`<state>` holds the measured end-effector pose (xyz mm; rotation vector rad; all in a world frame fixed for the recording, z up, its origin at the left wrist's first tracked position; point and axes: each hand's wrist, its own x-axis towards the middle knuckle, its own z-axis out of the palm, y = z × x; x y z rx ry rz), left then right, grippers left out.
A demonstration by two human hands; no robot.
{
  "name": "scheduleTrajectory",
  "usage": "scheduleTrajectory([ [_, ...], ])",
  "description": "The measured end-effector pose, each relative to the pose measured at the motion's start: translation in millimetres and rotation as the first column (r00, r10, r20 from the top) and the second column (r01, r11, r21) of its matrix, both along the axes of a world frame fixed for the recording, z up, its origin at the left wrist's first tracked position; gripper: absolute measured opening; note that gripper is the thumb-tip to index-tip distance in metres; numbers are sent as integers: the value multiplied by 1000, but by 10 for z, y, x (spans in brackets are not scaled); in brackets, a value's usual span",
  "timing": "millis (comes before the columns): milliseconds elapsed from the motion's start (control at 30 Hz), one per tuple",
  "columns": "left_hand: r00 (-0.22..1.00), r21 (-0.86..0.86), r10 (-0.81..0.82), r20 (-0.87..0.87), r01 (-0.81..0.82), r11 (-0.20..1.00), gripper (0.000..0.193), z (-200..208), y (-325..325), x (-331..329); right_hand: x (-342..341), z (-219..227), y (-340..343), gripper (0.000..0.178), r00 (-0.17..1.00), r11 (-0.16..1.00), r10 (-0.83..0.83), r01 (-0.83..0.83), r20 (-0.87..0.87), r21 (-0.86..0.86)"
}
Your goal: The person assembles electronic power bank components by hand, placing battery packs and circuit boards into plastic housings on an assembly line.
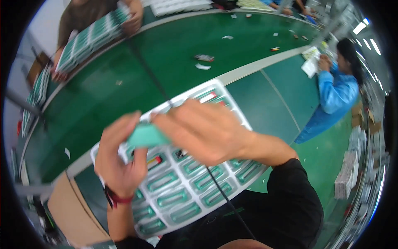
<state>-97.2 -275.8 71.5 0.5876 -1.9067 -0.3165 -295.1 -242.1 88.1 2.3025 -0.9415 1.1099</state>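
Observation:
Both hands are raised over a white molded plastic tray [179,171] with rows of long oval compartments. Between them is a teal flat block-like piece [148,135], blurred by motion, so its exact kind is unclear. My left hand [121,155] grips its left end with thumb and fingers. My right hand [205,132] closes its fingertips at the piece's right end, its back hiding part of the tray. A small red-and-yellow item [154,161] lies in a compartment below the hands. A red-and-white item [207,97] sits in one at the tray's far end.
A green conveyor belt [166,58] curves beyond the tray, with scattered scraps and a small packet [204,58]. Across it, a person holds stacked trays [93,37]. At right, a person in blue [338,89] works at the table. A cardboard piece [74,207] lies at left.

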Motion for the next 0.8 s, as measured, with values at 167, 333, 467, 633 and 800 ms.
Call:
scheduleTrajectory([
  [167,998,-198,-29,62,40,979,44,86,-133,-10,-49,134,175,52,999,998,-43,42,-20,-47],
  [333,996,-323,-90,5,86,942,47,-11,-198,-46,-9,91,331,59,999,998,-37,36,-8,-52],
  [467,994,-251,-104,-11,98,963,47,-15,-170,-76,12,57,356,63,998,998,-59,59,-13,-29],
  [633,977,-155,-142,-157,118,981,47,-130,-153,-169,102,55,371,62,994,997,-63,66,92,-32],
  [800,976,-112,-143,-166,125,986,48,-147,-114,-151,114,89,389,57,987,998,-17,7,161,63],
])
